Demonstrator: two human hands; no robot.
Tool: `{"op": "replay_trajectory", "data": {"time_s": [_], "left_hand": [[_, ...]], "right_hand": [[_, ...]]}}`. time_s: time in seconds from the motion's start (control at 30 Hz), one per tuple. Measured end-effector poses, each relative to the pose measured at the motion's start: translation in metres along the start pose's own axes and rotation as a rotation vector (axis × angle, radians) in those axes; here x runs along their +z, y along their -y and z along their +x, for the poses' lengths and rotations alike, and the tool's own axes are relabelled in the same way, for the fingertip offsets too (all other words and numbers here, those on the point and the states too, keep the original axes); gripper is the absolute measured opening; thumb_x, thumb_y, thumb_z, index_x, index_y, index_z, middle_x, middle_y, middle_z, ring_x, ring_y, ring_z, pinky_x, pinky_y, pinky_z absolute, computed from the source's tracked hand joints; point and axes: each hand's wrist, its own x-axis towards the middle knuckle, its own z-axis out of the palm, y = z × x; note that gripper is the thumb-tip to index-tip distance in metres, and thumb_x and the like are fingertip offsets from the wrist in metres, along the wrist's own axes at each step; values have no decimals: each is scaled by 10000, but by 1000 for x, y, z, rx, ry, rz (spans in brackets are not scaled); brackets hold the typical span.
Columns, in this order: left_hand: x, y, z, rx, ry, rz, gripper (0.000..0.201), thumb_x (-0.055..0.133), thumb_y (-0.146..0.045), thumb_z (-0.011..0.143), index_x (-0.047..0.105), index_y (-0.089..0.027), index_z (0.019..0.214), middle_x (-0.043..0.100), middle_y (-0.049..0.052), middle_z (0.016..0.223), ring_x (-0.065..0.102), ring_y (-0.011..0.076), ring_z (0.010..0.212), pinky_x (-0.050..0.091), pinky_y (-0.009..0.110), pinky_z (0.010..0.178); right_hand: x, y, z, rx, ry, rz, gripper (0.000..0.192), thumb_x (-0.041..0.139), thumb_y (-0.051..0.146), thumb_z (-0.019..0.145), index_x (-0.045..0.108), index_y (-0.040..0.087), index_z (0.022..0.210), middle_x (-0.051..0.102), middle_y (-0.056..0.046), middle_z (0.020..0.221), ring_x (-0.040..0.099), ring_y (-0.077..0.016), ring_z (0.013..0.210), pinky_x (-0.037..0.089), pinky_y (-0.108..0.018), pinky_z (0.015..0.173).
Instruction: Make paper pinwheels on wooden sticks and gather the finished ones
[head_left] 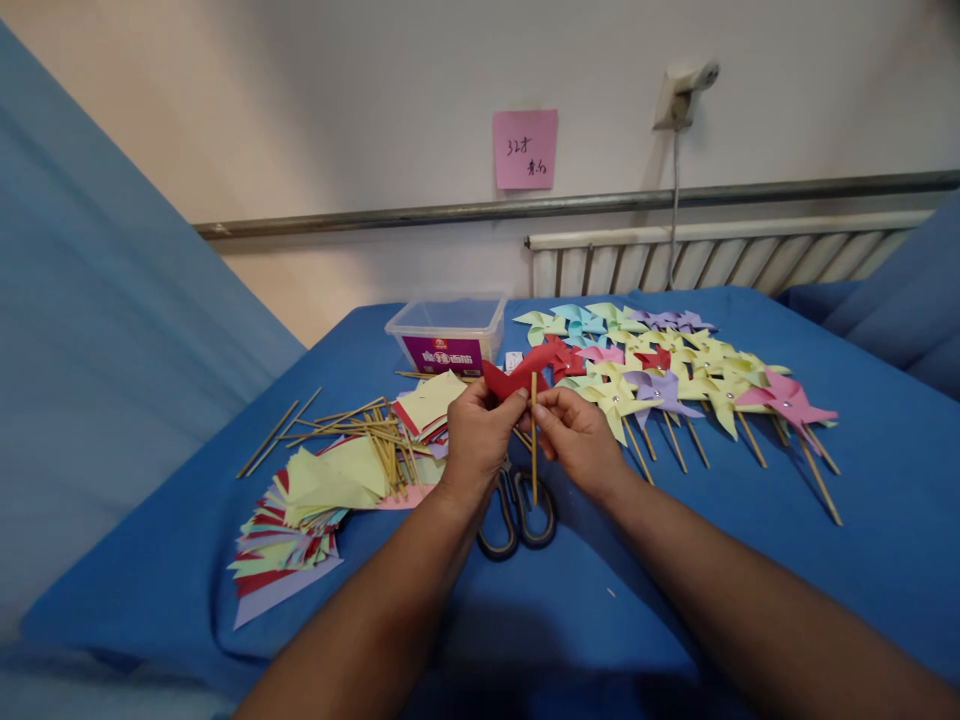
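Between my hands is a red paper pinwheel (511, 379), its blades partly hidden by my fingers. My left hand (480, 430) is closed on the red paper. A thin wooden stick (534, 450) stands upright against it, its top at the paper. My right hand (576, 435) pinches around the stick near its upper part. Below my hands lie black-handled scissors (517, 515), their blades mostly covered by my left hand. Whether the stick is joined to the paper I cannot tell.
Finished pinwheels (660, 370) in several colours cover the right back of the blue table (750, 580). Stacked paper pieces (289, 540) and loose sticks (352, 430) lie at the left. A clear plastic box (450, 330) stands at the back; a radiator (727, 255) is behind.
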Motion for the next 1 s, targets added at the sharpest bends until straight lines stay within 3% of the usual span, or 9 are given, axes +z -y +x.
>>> {"op": "replay_trajectory", "data": {"time_s": [1.0], "left_hand": [[-1, -1, -1, 47, -16, 33, 229, 797, -244, 553, 723, -146, 746, 713, 28, 729, 611, 148, 647, 465, 255, 640]], "right_hand": [[-1, 0, 2, -8, -84, -13, 332, 740, 468, 671, 543, 204, 711, 508, 69, 534, 389, -68, 430, 293, -210, 409]]}}
